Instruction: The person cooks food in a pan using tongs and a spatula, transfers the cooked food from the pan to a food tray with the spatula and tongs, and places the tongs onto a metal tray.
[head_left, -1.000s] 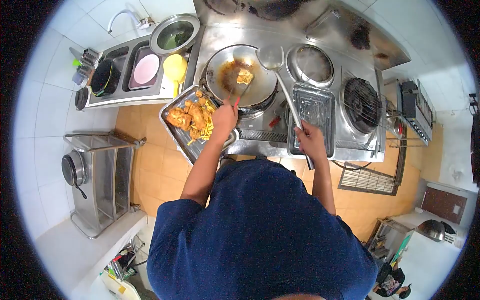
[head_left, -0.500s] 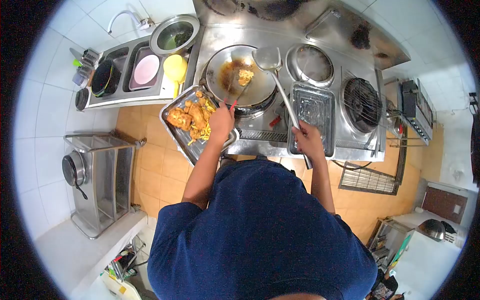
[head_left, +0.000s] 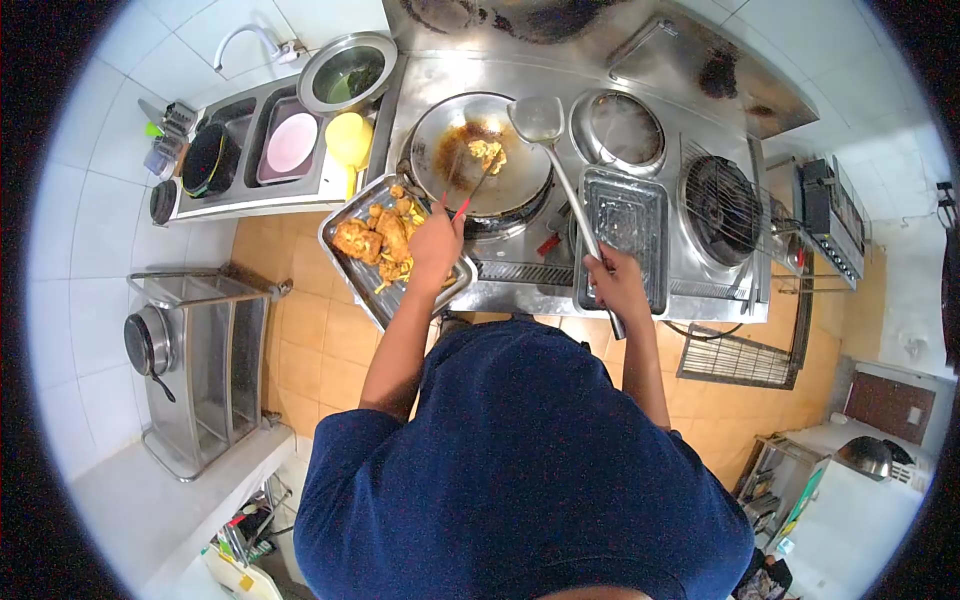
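Note:
My left hand [head_left: 436,243] is closed round red-handled tongs [head_left: 463,208], above the edge of a metal tray [head_left: 345,278]. The tongs reach into the wok [head_left: 428,140], their tips by a golden fried piece [head_left: 487,155]. Brown residue shows round that piece. Fried chicken [head_left: 357,241] and yellow fries lie in the tray, partly hidden by my hand. My right hand [head_left: 616,282] grips the long handle of a metal spatula [head_left: 538,119], whose blade is over the wok's right rim.
An oily rectangular tray [head_left: 662,230] lies beneath my right hand. Behind it is a round lidded pot [head_left: 618,130]; further right, a burner under a wire rack [head_left: 722,210]. Left are a yellow ladle [head_left: 349,140], a pink plate [head_left: 292,143] and a steel bowl [head_left: 347,73].
My left hand and the tongs have shifted slightly left. The fried piece has moved a little in the wok. The spatula blade has moved slightly left and now overlaps the wok's rim.

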